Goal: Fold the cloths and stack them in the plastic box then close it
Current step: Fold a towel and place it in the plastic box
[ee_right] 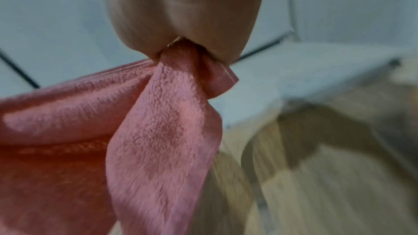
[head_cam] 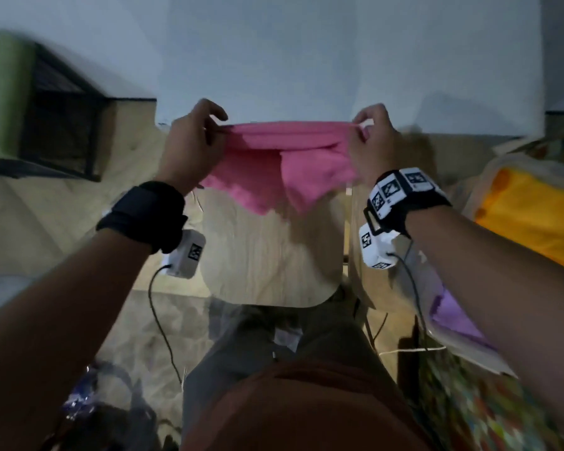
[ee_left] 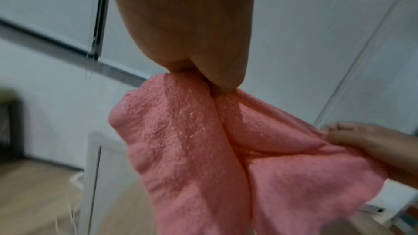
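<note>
Pink terry cloth (head_cam: 284, 157) held stretched above wooden bench (head_cam: 267, 255); left hand (head_cam: 189, 141) and right hand (head_cam: 373, 141) fingers (ee_right: 181, 15) each pinch top corner.

Pink cloth (head_cam: 284, 157); yellow, perhaps purple cloths (head_cam: 531, 219) beside.

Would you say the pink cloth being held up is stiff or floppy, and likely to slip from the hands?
The pink cloth looks floppy: it sags and creases between the left hand and right hand. Probably light, since fingertip pinches carry it. Its fuzzy pile suggests little slipping.
</note>
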Action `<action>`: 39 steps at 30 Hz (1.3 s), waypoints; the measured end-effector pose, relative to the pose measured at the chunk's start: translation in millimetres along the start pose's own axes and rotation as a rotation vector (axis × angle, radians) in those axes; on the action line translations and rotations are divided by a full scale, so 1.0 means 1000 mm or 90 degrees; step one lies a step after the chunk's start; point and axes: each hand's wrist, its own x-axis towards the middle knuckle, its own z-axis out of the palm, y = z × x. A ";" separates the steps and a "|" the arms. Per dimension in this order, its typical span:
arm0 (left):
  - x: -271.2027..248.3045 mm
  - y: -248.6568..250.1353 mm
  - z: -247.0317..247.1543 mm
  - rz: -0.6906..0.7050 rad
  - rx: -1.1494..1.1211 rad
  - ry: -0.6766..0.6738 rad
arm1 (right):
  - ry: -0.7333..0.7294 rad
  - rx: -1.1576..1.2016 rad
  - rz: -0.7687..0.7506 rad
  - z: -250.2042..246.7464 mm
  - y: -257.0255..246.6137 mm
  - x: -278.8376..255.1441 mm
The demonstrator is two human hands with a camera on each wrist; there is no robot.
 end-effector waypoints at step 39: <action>-0.037 0.092 0.019 0.028 -0.028 -0.208 | -0.174 0.178 0.375 0.035 -0.084 -0.021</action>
